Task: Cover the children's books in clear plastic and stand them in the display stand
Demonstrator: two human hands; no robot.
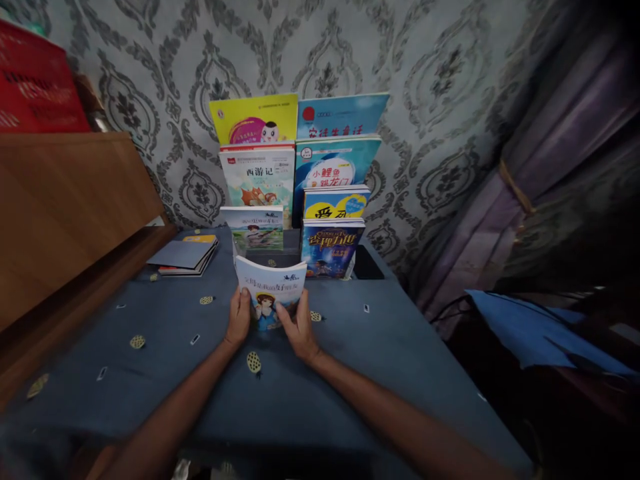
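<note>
Both my hands hold one paperback book (270, 287) upright, its cover facing me, with a drawn figure in a yellow hat on it. My left hand (239, 317) grips its left edge, thumb on the cover. On the right side my right hand (300, 327) is closed on it, thumb pressed against the front. Just behind it stands another paperback with a green meadow cover (257, 229). To the right of that is a dark blue book with golden lettering (333, 248). Taller books stand in rows behind, among them a white one (257, 175) and a yellow one (253, 119).
A blue patterned cloth covers the table (350, 360). At the left lies a small stack of books (185, 255) beside a wooden panel (70, 207). A dark flat object (367, 262) lies right of the upright books. Patterned wallpaper and a tied curtain (480, 207) border the table.
</note>
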